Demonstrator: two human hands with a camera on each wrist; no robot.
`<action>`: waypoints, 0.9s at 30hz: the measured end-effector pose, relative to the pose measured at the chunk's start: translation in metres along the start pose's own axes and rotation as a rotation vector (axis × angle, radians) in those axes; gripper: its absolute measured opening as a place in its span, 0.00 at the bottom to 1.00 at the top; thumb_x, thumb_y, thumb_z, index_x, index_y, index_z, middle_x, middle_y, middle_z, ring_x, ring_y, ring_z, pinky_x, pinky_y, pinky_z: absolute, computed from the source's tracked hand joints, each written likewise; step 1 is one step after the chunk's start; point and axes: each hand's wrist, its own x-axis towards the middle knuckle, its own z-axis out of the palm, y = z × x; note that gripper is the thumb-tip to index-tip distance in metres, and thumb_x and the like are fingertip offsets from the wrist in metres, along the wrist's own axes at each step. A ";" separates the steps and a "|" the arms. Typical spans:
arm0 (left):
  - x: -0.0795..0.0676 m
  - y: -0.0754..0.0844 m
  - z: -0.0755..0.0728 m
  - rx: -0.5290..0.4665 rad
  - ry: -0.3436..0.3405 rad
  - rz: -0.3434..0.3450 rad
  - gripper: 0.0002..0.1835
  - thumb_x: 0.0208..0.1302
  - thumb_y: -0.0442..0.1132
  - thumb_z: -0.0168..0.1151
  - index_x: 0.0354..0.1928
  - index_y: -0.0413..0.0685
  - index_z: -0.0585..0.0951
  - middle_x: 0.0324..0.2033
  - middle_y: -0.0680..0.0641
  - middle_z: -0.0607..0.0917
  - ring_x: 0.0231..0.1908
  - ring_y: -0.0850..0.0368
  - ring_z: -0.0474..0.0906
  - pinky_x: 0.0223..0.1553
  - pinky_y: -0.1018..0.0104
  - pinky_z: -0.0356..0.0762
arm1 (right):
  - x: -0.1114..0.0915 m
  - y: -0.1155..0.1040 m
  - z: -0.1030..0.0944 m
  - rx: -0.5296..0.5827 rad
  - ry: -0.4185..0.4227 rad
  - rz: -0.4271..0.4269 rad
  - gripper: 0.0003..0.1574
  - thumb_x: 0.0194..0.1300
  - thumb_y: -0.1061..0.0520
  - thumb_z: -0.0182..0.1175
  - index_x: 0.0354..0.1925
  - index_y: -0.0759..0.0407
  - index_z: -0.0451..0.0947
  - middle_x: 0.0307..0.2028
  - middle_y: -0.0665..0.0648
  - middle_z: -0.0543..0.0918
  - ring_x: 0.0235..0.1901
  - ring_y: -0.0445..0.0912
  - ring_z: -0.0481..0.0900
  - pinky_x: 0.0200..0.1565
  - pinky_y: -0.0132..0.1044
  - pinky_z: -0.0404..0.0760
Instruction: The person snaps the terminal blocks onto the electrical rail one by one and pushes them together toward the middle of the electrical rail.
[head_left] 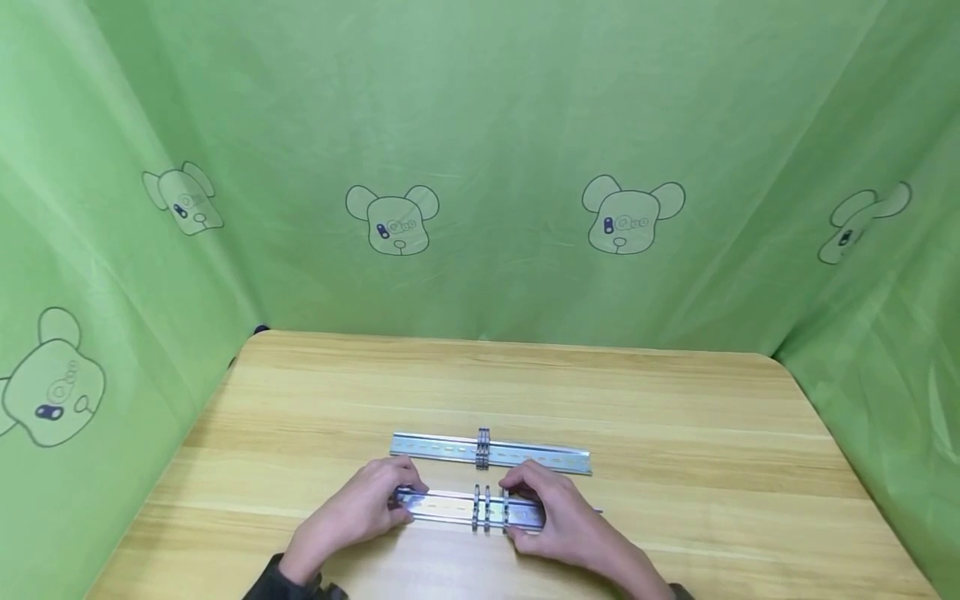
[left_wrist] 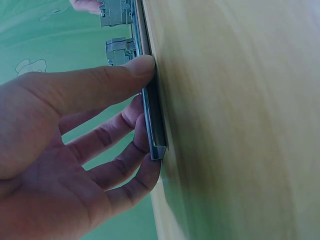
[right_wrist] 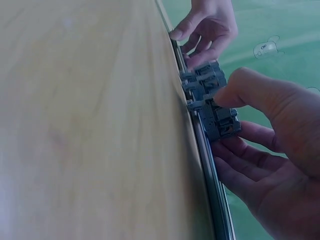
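A slotted metal DIN rail (head_left: 442, 506) lies across the near part of the table. My left hand (head_left: 360, 508) grips its left end, thumb on the near edge and fingers at the far edge, as the left wrist view shows. Three thin grey terminal blocks stand on this rail. The rightmost terminal block (right_wrist: 220, 120) is pinched between the thumb and fingers of my right hand (head_left: 558, 518). Just left of it, with small gaps, are the middle block (head_left: 487, 508) and the left block (head_left: 476, 508). My right hand covers part of the rail's right end.
Behind the near rail lies a second DIN rail (head_left: 435, 447), roughly parallel, with a tight group of terminal blocks (head_left: 483, 448) at its middle. The wooden table (head_left: 675, 417) is bounded by green curtains (head_left: 510, 292) at the back and sides.
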 end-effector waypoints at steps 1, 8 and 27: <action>0.000 0.000 0.000 0.000 0.000 0.000 0.18 0.48 0.37 0.74 0.45 0.47 0.86 0.40 0.54 0.83 0.39 0.59 0.78 0.44 0.61 0.82 | 0.001 -0.001 0.001 -0.002 0.001 0.006 0.32 0.40 0.58 0.75 0.47 0.58 0.76 0.43 0.50 0.81 0.41 0.42 0.80 0.43 0.42 0.85; 0.000 -0.001 0.000 -0.006 -0.006 -0.009 0.18 0.48 0.37 0.74 0.45 0.46 0.86 0.40 0.54 0.82 0.39 0.59 0.78 0.44 0.61 0.82 | 0.005 -0.003 0.007 0.007 -0.002 0.016 0.30 0.42 0.59 0.74 0.46 0.59 0.77 0.43 0.50 0.82 0.41 0.42 0.80 0.43 0.41 0.86; 0.001 -0.002 0.001 0.010 -0.002 0.014 0.18 0.48 0.37 0.75 0.44 0.47 0.87 0.39 0.54 0.82 0.38 0.59 0.78 0.42 0.60 0.82 | 0.014 -0.008 0.021 0.027 0.012 0.006 0.34 0.40 0.59 0.75 0.49 0.62 0.78 0.45 0.50 0.81 0.44 0.43 0.81 0.47 0.37 0.85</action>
